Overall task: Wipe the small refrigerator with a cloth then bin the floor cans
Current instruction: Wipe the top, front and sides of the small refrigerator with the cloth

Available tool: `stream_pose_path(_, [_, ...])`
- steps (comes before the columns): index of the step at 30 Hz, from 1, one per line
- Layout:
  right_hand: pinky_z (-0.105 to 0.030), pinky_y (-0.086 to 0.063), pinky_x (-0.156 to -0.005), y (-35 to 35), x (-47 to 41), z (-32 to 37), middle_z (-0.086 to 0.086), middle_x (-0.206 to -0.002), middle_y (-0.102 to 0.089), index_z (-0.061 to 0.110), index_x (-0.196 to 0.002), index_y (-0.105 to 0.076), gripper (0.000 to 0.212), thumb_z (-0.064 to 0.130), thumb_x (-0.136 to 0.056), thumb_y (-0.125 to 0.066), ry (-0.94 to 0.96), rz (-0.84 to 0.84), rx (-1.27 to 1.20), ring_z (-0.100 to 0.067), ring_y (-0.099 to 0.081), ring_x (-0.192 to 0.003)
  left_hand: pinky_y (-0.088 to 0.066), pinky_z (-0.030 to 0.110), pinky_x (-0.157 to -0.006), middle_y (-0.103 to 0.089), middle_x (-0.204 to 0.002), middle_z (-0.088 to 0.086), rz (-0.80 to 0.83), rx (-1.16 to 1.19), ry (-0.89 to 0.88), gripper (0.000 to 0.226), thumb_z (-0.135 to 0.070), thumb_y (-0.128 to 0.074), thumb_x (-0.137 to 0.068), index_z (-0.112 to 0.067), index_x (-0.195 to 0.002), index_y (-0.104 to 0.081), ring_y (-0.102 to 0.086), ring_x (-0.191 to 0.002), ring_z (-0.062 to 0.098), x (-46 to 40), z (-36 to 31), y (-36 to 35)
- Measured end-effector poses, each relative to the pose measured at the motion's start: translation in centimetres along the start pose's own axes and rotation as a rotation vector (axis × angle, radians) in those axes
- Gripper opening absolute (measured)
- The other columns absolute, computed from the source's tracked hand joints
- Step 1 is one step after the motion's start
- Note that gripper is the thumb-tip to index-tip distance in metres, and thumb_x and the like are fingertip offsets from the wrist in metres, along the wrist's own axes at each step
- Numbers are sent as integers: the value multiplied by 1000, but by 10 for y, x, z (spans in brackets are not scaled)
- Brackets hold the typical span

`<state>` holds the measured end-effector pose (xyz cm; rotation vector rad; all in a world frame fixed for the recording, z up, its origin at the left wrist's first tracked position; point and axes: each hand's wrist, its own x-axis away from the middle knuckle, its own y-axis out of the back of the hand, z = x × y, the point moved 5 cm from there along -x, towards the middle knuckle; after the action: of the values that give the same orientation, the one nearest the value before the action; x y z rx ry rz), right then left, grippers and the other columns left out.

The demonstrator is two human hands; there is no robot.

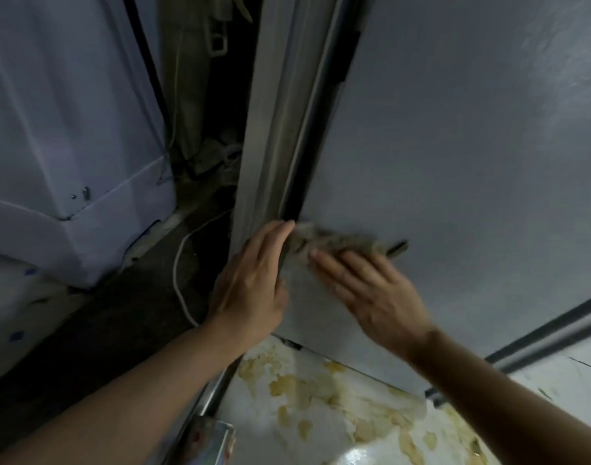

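- Nearest the lens: two bare forearms, and low between them one shiny can (213, 437) on the floor, blurred, label unreadable.
- Beyond it, stained floor covering (321, 391) with yellow blotches, running up to the refrigerator's bottom edge.
- Right hand (371, 297): fingers straight and spread, flat on the grey cloth (327, 241), pressing it to the refrigerator (455, 146) side panel near its lower left corner. No curl round the cloth; motion blur on the hand.
- Left hand (253, 286): fingers straight and together, laid along the panel's left edge by the door seal, fingertips touching the cloth's left end. Nothing pinched.
- Cloth bunched in a strip, just inside the panel's left edge, low down.
- Step in hand, by judgement: wiping the side panel, with the can still to bin.
- To do it well: keep the palm flat for even pressure, work in overlapping passes from the edge inward, fold the cloth to a clean face once soiled, brace with the other hand, run a fingertip's width of cloth down the seal groove, mind the cord behind.
- Count: one cloth, one refrigerator, one can in view, two hands, one white cord (181, 273) on the dark floor to the left, one white appliance (69, 129) at far left.
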<state>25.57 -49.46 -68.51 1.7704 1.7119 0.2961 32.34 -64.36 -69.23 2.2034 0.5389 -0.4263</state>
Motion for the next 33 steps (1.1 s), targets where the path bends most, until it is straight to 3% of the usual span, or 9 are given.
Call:
stream_pose_path(3, [-40, -31, -101, 23, 11, -48, 1, -153, -30, 15, -146, -36, 50, 11, -96, -35, -168, -187, -48, -27, -37, -123, -44, 41, -99, -14, -157, 3, -31, -78, -62, 86, 1, -63, -73, -17, -147, -23, -37, -133, 28, -6, -17, -12])
stream_pose_path(6, [-39, -33, -97, 17, 28, -52, 1, -153, -31, 15, -145, -39, 50, 16, -95, -38, -249, -225, -102, -27, -36, -121, -47, 40, -95, 0, -158, 2, -32, -126, -59, 91, 1, -66, -72, -18, -148, -20, -36, -133, 29, -4, -24, -24])
stream_pose_path(14, [-31, -31, -110, -30, 71, 31, 9, -144, -44, 23, -132, -56, 53, 16, -86, -30, 59, 229, -93, -11, -51, -125, -36, 38, -99, 21, -156, 3, 53, -308, -10, 99, -6, -63, -78, -24, -149, 4, -20, -139, 31, -3, -26, -30])
stream_pose_path(17, [-35, -38, -106, -13, 71, 8, 4, -144, -47, 16, -134, -54, 49, 13, -89, -34, -25, 115, -113, -17, -54, -122, -32, 37, -104, 24, -154, 5, 65, -328, 9, 99, -10, -64, -79, -21, -149, 5, -10, -142, 30, -2, -33, -33])
stream_pose_path(20, [-43, -25, -111, 11, 83, -48, -2, -150, -38, 14, -145, -37, 48, 8, -98, -28, -245, -93, -108, -24, -40, -133, -22, 47, -110, 16, -156, 2, 86, -355, -127, 96, -2, -63, -73, -20, -150, -9, -4, -144, 27, 3, -50, -47])
stream_pose_path(23, [-42, -13, -116, 19, 102, -76, -2, -154, -29, 17, -146, -36, 48, 10, -99, -26, -410, -192, -78, -22, -27, -141, -21, 51, -110, 6, -157, -3, 121, -353, -215, 97, 2, -60, -66, -25, -149, -16, -2, -145, 21, 8, -65, -71])
stream_pose_path(25, [-41, -13, -116, 8, 114, -60, -2, -155, -25, 16, -146, -34, 49, 11, -98, -25, -404, -148, -123, -23, -24, -141, -22, 51, -109, 7, -158, -2, 116, -369, -180, 92, 1, -57, -68, -24, -148, -18, 3, -146, 20, 11, -66, -80])
stream_pose_path(30, [-40, -29, -111, -21, 146, 3, 1, -151, -32, 15, -141, -44, 51, 15, -89, -42, -107, 195, -146, -22, -38, -137, -20, 53, -109, 10, -158, -2, 121, -417, -170, 93, 1, -54, -73, -24, -150, -9, 7, -146, 21, 13, -66, -82])
stream_pose_path(33, [-38, -38, -108, -8, 147, 0, 2, -144, -45, 17, -130, -58, 42, 14, -90, -47, -103, 189, -169, -20, -47, -130, -20, 55, -109, 12, -158, 1, 141, -441, -142, 97, 0, -60, -70, -22, -150, -10, 5, -146, 24, 12, -70, -80])
